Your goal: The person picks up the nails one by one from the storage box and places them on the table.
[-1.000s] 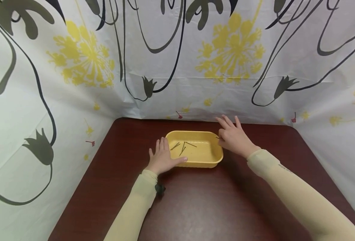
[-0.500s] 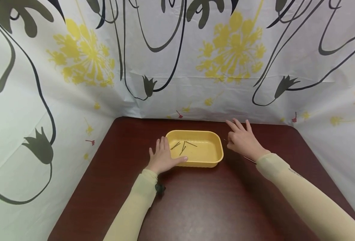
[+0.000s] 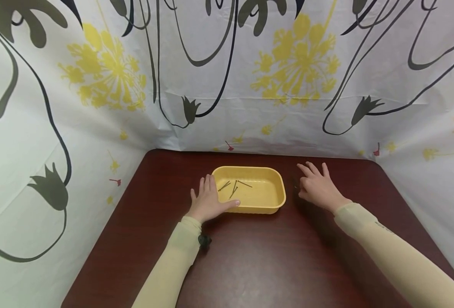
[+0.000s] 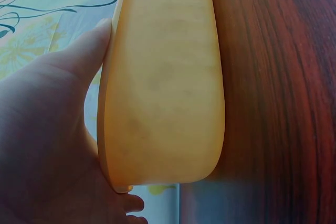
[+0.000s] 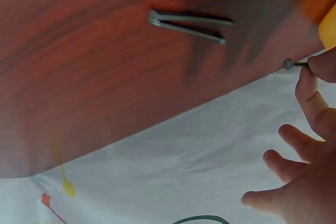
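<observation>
Straight fingers of my left hand (image 3: 207,202) rest along the left end of a yellow plastic tub (image 3: 252,210), the thumb lying over its front rim. In the left wrist view, the tub's pale yellow outer wall (image 4: 163,77) fills the middle, the thumb against its rim. My right hand (image 3: 321,190) is off to the tub's right, low over the table. Between thumb and index finger it pinches a nail (image 5: 300,64), head outward, the other fingers spread. Two more nails (image 5: 191,31) lie on the table, heads together in a narrow V.
Several thin dark nails (image 3: 244,184) lie in the left half of the tub. The dark red-brown table (image 3: 265,256) ends at the back against a white curtain (image 3: 219,81) printed with flowers, which also hangs at both sides.
My right hand has moved right and slightly nearer, from the tub's right rim to over the table, with the nail in its fingers. The left hand and tub have stayed put.
</observation>
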### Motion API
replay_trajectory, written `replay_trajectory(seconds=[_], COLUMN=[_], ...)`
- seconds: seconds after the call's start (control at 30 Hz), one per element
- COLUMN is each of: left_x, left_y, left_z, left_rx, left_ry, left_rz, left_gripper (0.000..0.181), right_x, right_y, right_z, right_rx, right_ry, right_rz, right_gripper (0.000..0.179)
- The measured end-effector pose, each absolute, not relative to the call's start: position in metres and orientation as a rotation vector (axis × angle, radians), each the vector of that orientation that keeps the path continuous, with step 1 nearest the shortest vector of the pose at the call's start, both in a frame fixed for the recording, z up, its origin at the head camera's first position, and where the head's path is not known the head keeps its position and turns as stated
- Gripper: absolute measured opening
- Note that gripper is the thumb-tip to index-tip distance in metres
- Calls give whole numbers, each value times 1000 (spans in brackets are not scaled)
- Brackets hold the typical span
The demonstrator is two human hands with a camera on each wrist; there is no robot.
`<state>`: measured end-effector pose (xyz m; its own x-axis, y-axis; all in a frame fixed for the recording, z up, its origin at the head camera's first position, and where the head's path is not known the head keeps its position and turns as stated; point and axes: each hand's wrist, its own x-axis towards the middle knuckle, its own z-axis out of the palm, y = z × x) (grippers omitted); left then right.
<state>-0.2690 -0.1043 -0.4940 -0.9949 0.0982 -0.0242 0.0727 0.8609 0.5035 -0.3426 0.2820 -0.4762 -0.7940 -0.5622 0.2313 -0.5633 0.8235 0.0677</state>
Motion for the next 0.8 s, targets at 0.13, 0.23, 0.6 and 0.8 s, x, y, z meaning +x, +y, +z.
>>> replay_trajectory(seconds=[0.13,0.23,0.6,0.8], left_x=[-270,-272,-276,-279], left_y=[-104,-105,-106,-106], left_z=[-496,-498,-503,-507], left_rx=[131,124,124,117], left_ry=[2978,2979,2983,2991], left_rz=[801,785,781,761], left_gripper=[135,136,139,141], right_x=[-344,-344,-338,-339], right_y=[288,292,298,300], right_z=[-486,-493,-509,-513], right_rx=[847,840,839,826], right_ry=[-2810,-2840,-2884,-2898], right_rz=[-12,-24,-21,-24], right_gripper=[28,29,30,32])
